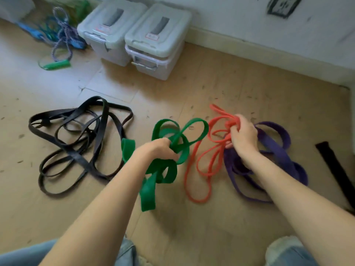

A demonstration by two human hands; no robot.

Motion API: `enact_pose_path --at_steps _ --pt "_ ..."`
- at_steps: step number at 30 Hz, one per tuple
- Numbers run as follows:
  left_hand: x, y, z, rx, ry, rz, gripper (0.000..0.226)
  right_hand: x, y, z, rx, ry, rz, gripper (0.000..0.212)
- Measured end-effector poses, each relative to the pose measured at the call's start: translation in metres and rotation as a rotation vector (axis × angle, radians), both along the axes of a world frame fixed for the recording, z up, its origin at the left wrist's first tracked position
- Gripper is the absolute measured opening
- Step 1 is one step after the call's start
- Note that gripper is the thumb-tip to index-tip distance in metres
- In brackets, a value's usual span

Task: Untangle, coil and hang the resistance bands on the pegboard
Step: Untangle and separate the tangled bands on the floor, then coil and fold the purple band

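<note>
Hands over a wood floor (221, 217), left hand (159, 148) squeezing the green band (165, 169), right hand (243, 136) clutching the red band (201, 162), purple band (276, 144) underneath, black bands (76, 146) lying nearby.

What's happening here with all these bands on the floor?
A person is sorting resistance bands over a wooden floor. The left hand grips the green band; the right hand pinches the bunched orange band. A purple band and a tangled black band lie untouched. No pegboard is in view.
</note>
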State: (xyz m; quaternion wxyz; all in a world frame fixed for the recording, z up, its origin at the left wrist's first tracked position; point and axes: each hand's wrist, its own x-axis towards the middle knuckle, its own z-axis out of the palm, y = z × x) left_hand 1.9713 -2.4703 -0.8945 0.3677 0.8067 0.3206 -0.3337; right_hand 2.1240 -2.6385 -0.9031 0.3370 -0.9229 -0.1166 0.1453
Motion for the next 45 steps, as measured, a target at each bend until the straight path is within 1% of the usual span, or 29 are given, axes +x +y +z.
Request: enact_pose_path --at_steps 2,4,6,7,8,9,11,14,16,17,19,20,22,23,25,27,30,31,32,34,35,36,37,38,39,41,42,43,45 --pt "-0.012 -0.008 -0.021 0.158 -0.055 0.157 0.041 -0.018 0.005 -0.003 -0.027 0.069 0.14 0.038" --pt "-0.026 -0.012 -0.034 0.29 -0.097 0.325 0.056 -0.034 0.011 -0.008 -0.121 0.209 0.297 0.038" --pt "-0.036 -0.012 -0.037 0.425 -0.112 0.32 0.068 -0.047 0.015 -0.012 -0.268 0.303 0.491 0.063" --pt "-0.038 -0.012 -0.036 0.513 -0.133 0.296 0.069 -0.051 0.014 -0.014 -0.307 0.318 0.571 0.075" --pt "-0.036 -0.012 -0.034 0.598 -0.16 0.287 0.067 -0.054 0.013 -0.014 -0.306 0.316 0.626 0.081" --pt "-0.033 -0.012 -0.031 0.661 -0.191 0.29 0.065 -0.054 0.009 -0.015 -0.282 0.304 0.657 0.081" --pt "-0.022 -0.015 -0.026 0.714 -0.29 0.298 0.062 -0.049 -0.002 -0.015 -0.224 0.249 0.648 0.072" --pt "-0.005 -0.033 -0.02 0.679 -0.553 0.226 0.049 -0.041 -0.027 -0.014 -0.109 0.124 0.46 0.057" --pt "0.002 -0.056 -0.024 0.647 -0.683 0.057 0.048 -0.037 -0.048 -0.017 -0.071 0.119 0.348 0.053" --pt "0.003 -0.067 -0.028 0.614 -0.704 -0.026 0.05 -0.035 -0.059 -0.019 -0.104 0.117 0.307 0.047" --pt "0.004 -0.088 -0.04 0.508 -0.615 -0.151 0.058 -0.03 -0.082 -0.026 -0.255 0.114 0.276 0.033" --pt "0.003 -0.097 -0.048 0.446 -0.52 -0.203 0.06 -0.031 -0.092 -0.031 -0.373 0.141 0.311 0.035" --pt "-0.002 -0.118 -0.063 0.326 -0.3 -0.286 0.062 -0.037 -0.108 -0.039 -0.631 0.187 0.472 0.055" --pt "-0.008 -0.129 -0.07 0.295 -0.219 -0.331 0.061 -0.04 -0.113 -0.043 -0.721 0.157 0.547 0.063" --pt "-0.023 -0.148 -0.081 0.319 -0.161 -0.465 0.052 -0.044 -0.117 -0.049 -0.82 0.046 0.628 0.067" --pt "-0.032 -0.153 -0.085 0.327 -0.136 -0.545 0.046 -0.044 -0.114 -0.053 -0.866 -0.053 0.677 0.06" --pt "-0.027 -0.136 -0.075 0.226 -0.043 -0.523 0.043 -0.045 -0.109 -0.054 -0.873 -0.147 0.704 0.033" --pt "-0.024 -0.13 -0.069 0.17 -0.012 -0.535 0.041 -0.048 -0.111 -0.054 -0.87 -0.113 0.731 0.031" --pt "-0.022 -0.125 -0.062 0.092 0.039 -0.571 0.038 -0.053 -0.115 -0.054 -0.874 -0.025 0.771 0.031" --pt "-0.02 -0.125 -0.052 -0.09 0.173 -0.62 0.029 -0.072 -0.13 -0.054 -0.887 0.261 0.838 0.033" --pt "-0.021 -0.128 -0.049 -0.143 0.208 -0.628 0.028 -0.083 -0.141 -0.055 -0.887 0.411 0.853 0.031" --pt "-0.023 -0.131 -0.049 -0.15 0.194 -0.634 0.027 -0.092 -0.149 -0.054 -0.87 0.523 0.846 0.027" --pt "-0.025 -0.134 -0.048 -0.129 0.145 -0.631 0.026 -0.097 -0.153 -0.052 -0.839 0.574 0.816 0.026" --pt "-0.025 -0.135 -0.05 -0.074 0.078 -0.615 0.026 -0.097 -0.153 -0.049 -0.808 0.568 0.774 0.027" --pt "-0.026 -0.136 -0.051 0.026 0.001 -0.588 0.027 -0.092 -0.151 -0.047 -0.783 0.515 0.747 0.033" --pt "-0.026 -0.135 -0.051 0.279 -0.165 -0.488 0.031 -0.078 -0.139 -0.041 -0.757 0.328 0.743 0.045" --pt "-0.025 -0.133 -0.05 0.367 -0.236 -0.433 0.034 -0.071 -0.131 -0.036 -0.721 0.231 0.718 0.042" --pt "-0.022 -0.132 -0.05 0.4 -0.297 -0.396 0.038 -0.064 -0.124 -0.03 -0.658 0.154 0.66 0.034" --pt "-0.016 -0.132 -0.049 0.326 -0.425 -0.342 0.055 -0.053 -0.113 -0.02 -0.497 0.057 0.499 0.02"
